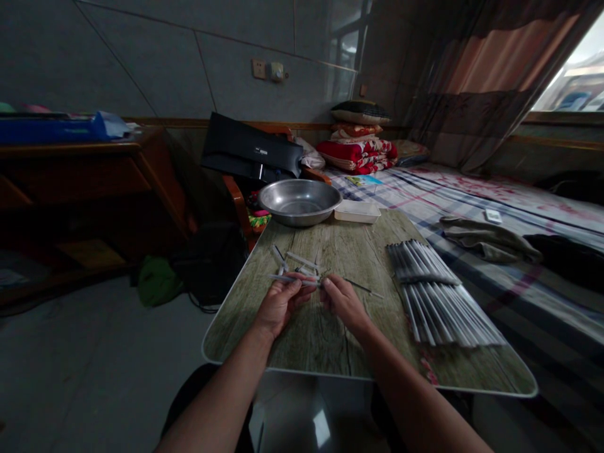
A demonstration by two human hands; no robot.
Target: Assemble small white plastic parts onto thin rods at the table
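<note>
Your left hand (pixel 278 305) and right hand (pixel 343 302) meet over the middle of the surface (pixel 330 340), and between them you hold a thin grey tube (pixel 295 280) lying crosswise. The left grip is pinched shut on it near its middle. The right grip is closed at its right end, where a thin dark rod (pixel 361 287) runs off toward 3 o'clock; in this dim, wide view I cannot tell whether the rod is going into the tube or merely lies behind it.

Just beyond your fingers, at 12 o'clock, a few loose tubes (pixel 295 259) lie scattered at odd angles. I judge these to be the pieces already handled, and they are few. At 3 o'clock from your hands a large stack of long pale strips (pixel 436 296) lies fanned out in a neat stack, reaching toward the near right corner of the surface. If that stack is the stock to be worked, most of it is untouched and the work is in its early part.

At the far edge, near 12 o'clock, a metal basin (pixel 299 201) stands, with a shallow white tray (pixel 357 211) just beside it on its right. Neither shows anything inside from here. To the right of the surface a bed (pixel 519 207) runs back to folded quilts (pixel 361 154).
</note>
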